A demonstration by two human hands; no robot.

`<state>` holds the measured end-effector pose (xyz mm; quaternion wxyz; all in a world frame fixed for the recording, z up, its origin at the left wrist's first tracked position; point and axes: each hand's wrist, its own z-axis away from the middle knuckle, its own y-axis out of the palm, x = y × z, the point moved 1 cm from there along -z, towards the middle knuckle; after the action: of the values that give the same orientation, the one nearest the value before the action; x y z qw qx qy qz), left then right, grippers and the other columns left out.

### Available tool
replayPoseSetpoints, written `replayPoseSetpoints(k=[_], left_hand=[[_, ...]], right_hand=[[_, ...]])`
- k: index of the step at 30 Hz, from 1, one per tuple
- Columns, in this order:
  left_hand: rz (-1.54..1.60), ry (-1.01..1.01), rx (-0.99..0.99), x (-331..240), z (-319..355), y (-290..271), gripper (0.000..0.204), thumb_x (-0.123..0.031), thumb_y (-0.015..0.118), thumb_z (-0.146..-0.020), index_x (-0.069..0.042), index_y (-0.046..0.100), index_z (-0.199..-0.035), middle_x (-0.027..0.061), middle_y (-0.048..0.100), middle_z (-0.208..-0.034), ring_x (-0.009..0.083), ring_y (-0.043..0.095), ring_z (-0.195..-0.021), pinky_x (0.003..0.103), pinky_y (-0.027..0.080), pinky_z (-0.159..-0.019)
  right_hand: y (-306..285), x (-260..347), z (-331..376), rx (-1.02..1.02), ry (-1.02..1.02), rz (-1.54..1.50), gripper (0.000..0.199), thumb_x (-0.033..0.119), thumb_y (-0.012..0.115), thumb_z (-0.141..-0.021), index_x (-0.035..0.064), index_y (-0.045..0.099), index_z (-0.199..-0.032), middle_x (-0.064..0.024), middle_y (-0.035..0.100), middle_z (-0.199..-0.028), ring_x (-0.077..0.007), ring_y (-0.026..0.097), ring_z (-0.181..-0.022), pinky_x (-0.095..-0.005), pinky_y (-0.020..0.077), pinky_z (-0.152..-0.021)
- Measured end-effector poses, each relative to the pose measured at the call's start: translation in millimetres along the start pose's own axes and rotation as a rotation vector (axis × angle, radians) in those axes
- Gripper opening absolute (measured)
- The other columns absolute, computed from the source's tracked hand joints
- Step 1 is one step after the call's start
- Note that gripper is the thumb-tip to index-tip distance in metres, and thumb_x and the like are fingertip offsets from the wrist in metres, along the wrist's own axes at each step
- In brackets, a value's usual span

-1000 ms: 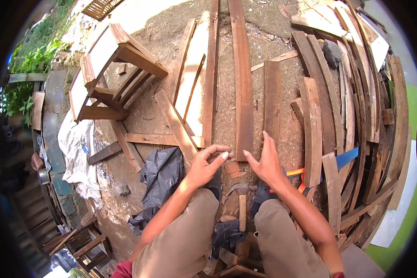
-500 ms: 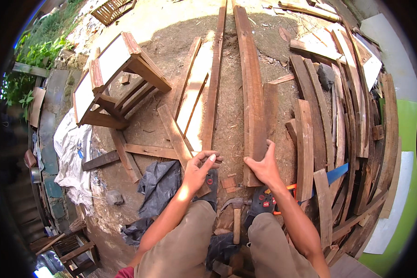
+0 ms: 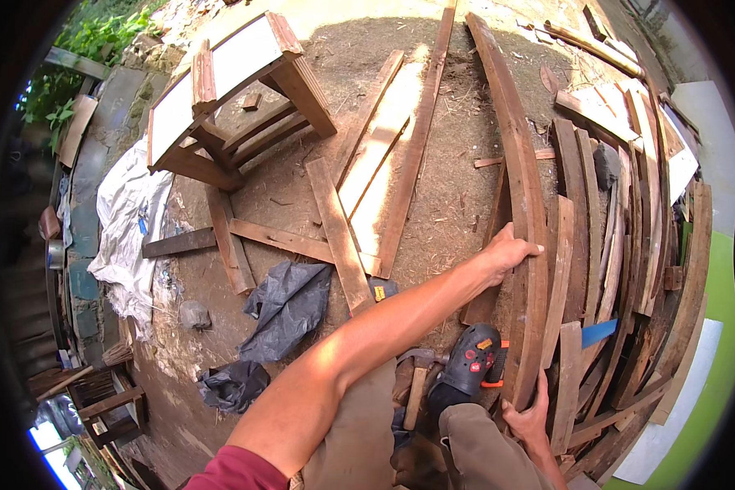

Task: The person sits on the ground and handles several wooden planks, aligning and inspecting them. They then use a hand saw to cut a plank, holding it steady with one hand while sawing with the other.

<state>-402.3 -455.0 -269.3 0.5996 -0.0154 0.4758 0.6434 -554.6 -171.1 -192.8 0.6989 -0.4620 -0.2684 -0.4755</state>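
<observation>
"How's the light on your side?"
"Bright daylight. Sunlit dirt (image 3: 359,16) glares at the top of my frame, with a strip between the boards (image 3: 419,139) near upper centre. Around my hands it's softer shade, though sun catches my left arm (image 3: 384,339)."
"And the picture?"
"A black ring rims it, and stacked lumber (image 3: 697,253) bows at far right. My left hand (image 3: 510,251) and the long plank (image 3: 524,180) look fairly crisp."

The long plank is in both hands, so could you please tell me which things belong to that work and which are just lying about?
Belonging to the work:
- long plank
- left hand and right hand, holding it

Apparently lying about:
- black plastic sheet
- white sheet
- grey stone
- hammer, unheld
</observation>
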Motion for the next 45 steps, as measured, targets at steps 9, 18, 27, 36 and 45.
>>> replayPoseSetpoints(k=[9,18,27,36,45], left_hand=[[0.039,0.446,0.345,-65.0,100.4,57.0,0.099,-0.003,0.083,-0.076,0.001,0.023,-0.155,0.0171,0.050,-0.144,0.0275,0.053,-0.132,0.043,0.041,-0.114],[-0.340,0.617,-0.037,-91.1,206.3,4.2,0.077,-0.016,0.091,-0.075,0.002,0.049,-0.138,0.0115,0.066,-0.124,0.0194,0.063,-0.114,0.037,0.052,-0.098],[0.368,0.276,-0.411,22.0,250.6,-98.6,0.060,0.001,0.074,-0.086,0.000,0.047,-0.141,0.0154,0.063,-0.127,0.0296,0.065,-0.114,0.045,0.056,-0.099],[0.499,0.426,-0.436,32.5,235.7,-167.8,0.053,-0.004,0.066,-0.094,0.002,0.042,-0.140,0.0186,0.061,-0.130,0.0340,0.066,-0.116,0.055,0.056,-0.100],[-1.159,0.107,-0.654,-48.1,298.2,-127.5,0.036,-0.032,0.085,-0.083,0.000,0.071,-0.093,0.0124,0.074,-0.089,0.0232,0.073,-0.087,0.034,0.057,-0.076]], right_hand=[[-5.5,-54.7,-1.7,-0.228,-0.427,0.180,0.112,0.011,0.086,-0.060,-0.0009,0.022,-0.152,-0.0200,0.046,-0.135,-0.0329,0.052,-0.123,-0.0454,0.0442,-0.105],[-74.7,9.8,-85.2,-0.093,-0.720,0.490,0.094,0.004,0.077,-0.058,0.0051,0.045,-0.145,-0.0218,0.049,-0.132,-0.0400,0.054,-0.120,-0.0503,0.0440,-0.104],[-68.8,83.7,-146.5,0.282,-0.752,0.885,0.102,0.016,0.092,-0.043,0.0145,0.056,-0.138,-0.0162,0.057,-0.122,-0.0386,0.059,-0.105,-0.0486,0.0509,-0.089],[-26.2,144.6,-166.9,0.499,-0.641,0.822,0.089,0.020,0.090,-0.060,0.0105,0.052,-0.140,-0.0163,0.056,-0.124,-0.0388,0.060,-0.110,-0.0469,0.0504,-0.094],[-21.2,178.7,-158.6,0.534,-0.653,0.841,0.083,0.016,0.088,-0.062,0.0044,0.052,-0.136,-0.0162,0.057,-0.121,-0.0384,0.060,-0.109,-0.0462,0.0497,-0.094]])
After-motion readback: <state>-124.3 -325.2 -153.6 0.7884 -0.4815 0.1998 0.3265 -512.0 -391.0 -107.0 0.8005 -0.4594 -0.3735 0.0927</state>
